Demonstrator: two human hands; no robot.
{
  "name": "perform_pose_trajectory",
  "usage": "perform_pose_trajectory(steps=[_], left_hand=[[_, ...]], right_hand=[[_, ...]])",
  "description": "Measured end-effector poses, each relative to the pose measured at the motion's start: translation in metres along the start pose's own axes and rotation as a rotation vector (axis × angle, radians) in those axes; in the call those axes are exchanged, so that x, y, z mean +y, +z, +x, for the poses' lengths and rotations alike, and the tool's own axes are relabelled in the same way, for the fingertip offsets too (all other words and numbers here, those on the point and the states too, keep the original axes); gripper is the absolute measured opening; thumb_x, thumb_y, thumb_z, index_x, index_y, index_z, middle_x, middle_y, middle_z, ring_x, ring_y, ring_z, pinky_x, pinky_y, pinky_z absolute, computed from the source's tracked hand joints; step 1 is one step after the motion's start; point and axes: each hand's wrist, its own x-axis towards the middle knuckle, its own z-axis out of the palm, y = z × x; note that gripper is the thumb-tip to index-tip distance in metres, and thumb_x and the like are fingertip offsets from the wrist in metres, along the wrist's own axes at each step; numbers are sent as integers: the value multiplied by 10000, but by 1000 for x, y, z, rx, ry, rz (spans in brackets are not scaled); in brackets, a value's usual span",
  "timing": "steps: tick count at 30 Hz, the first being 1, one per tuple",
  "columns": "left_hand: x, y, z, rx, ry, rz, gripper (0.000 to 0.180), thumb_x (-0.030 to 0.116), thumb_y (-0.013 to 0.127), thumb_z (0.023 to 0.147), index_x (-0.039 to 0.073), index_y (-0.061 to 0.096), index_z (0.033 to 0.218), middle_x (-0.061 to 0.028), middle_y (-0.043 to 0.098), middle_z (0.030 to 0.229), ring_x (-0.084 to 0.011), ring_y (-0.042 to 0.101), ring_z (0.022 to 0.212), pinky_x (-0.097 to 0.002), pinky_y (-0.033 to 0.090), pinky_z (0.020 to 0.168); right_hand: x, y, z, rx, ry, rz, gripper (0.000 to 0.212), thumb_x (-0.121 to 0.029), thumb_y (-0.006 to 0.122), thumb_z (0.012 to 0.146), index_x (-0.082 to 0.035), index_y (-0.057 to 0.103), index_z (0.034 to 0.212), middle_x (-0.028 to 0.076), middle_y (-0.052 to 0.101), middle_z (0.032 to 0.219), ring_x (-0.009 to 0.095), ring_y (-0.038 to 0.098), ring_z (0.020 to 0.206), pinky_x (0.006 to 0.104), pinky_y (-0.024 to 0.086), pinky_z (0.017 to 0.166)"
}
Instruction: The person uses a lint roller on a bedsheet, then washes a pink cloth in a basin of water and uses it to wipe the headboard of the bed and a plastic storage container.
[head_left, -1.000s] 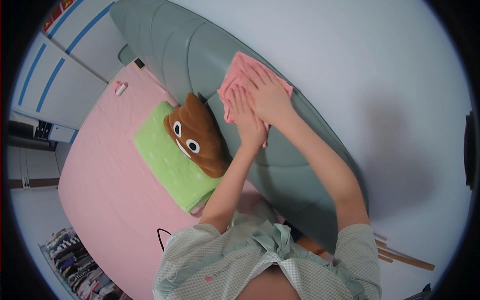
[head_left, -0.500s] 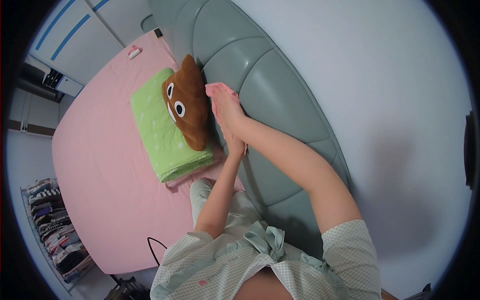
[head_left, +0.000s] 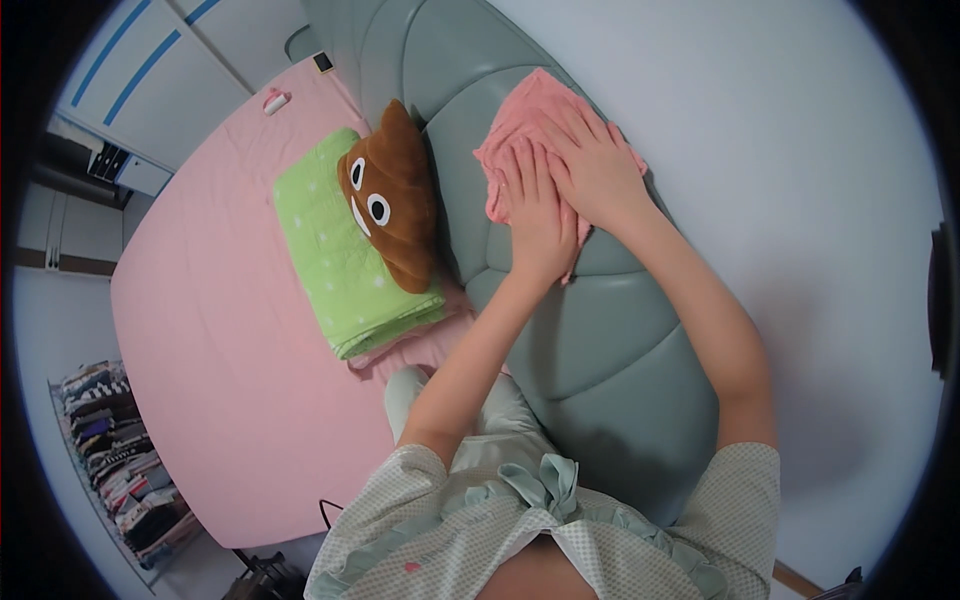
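A pink cloth (head_left: 532,108) lies spread against the upper part of the padded grey-green headboard (head_left: 620,320). My left hand (head_left: 542,228) presses flat on the cloth's lower left part, fingers stretched out. Just to its right, my right hand (head_left: 600,178) rests flat on the same cloth with its fingers extended toward the upper edge. The two hands touch or nearly touch at the thumbs. A corner of the cloth hangs out below them, and their palms hide its middle.
Left of the headboard, a brown plush cushion (head_left: 400,200) with big eyes leans on a folded green quilt (head_left: 320,250). Both lie on the pink-sheeted bed (head_left: 220,350). A white wall (head_left: 800,150) rises at the right. A clothes rack (head_left: 125,450) stands at the far left.
Both hands have moved up and to the right across the headboard with the cloth. The cloth, bunched beneath the hands before, is now spread wider.
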Motion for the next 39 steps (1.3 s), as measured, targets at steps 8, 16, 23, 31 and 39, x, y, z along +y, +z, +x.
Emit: perform_pose_trajectory(steps=[8,16,23,31,39], left_hand=[[-37,10,-17,-9,74,-120,551,140,384,887,-103,286,1372,-287,210,1467,-493,99,1370,-544,52,1114],[-91,16,-73,16,54,-135,704,277,449,885,-39,157,1442,-254,125,1507,-465,53,1389,-528,39,1120],[-127,36,-166,-135,-370,-194,756,318,481,881,-25,122,1451,-261,85,1509,-438,47,1394,-503,46,1130],[-97,26,-110,-281,-107,-170,739,299,466,877,-42,134,1443,-270,49,1507,-457,28,1384,-518,7,1127],[1,4,-35,-256,470,-41,660,282,504,843,-60,324,1378,-237,225,1482,-435,148,1378,-605,71,1081]], right_hand=[[-24,11,-7,17,70,-160,407,-215,517,860,-71,541,1240,93,458,1354,301,390,1267,468,290,1071],[-82,73,-39,-237,-110,-1409,510,-249,418,907,-91,387,1391,54,319,1472,228,230,1379,418,138,1138],[-131,137,-94,-451,-107,-628,496,-290,464,852,-124,488,1319,17,389,1437,201,222,1397,423,86,1157],[-109,81,-65,-205,111,-452,473,-274,499,823,-129,524,1273,22,414,1409,193,260,1377,400,176,1128],[-73,-43,-88,112,628,-308,410,-168,531,790,-40,558,1178,96,516,1291,279,470,1199,414,390,966]])
